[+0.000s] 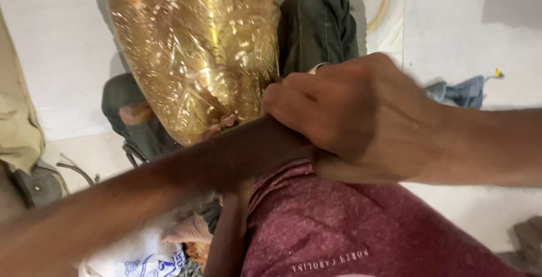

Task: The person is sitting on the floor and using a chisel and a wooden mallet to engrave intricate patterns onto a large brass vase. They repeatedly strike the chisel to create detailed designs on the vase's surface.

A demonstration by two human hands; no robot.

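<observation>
Right hand (pixel 361 116) closed, fingers curled against embossed brass vessel (pixel 195 51), bracing it; left hand hidden behind vessel, grip undeterminable.

One embossed brass vessel (pixel 192 51) stands just beyond the hands, its golden surface covered in raised patterns. Two arms cross in front of it, but only one hand shows whole: the right hand (pixel 350 113), closed into a fist over the left forearm (pixel 169 181); the left hand itself is hidden behind the vessel. One maroon shirt (pixel 350 226) fills the space below the right hand. One white printed bag (pixel 141 254) lies under the left forearm. One blue cloth (pixel 460 92) sits to the right, past the right wrist. One dark green cloth (pixel 316 25) lies behind the right hand.
</observation>
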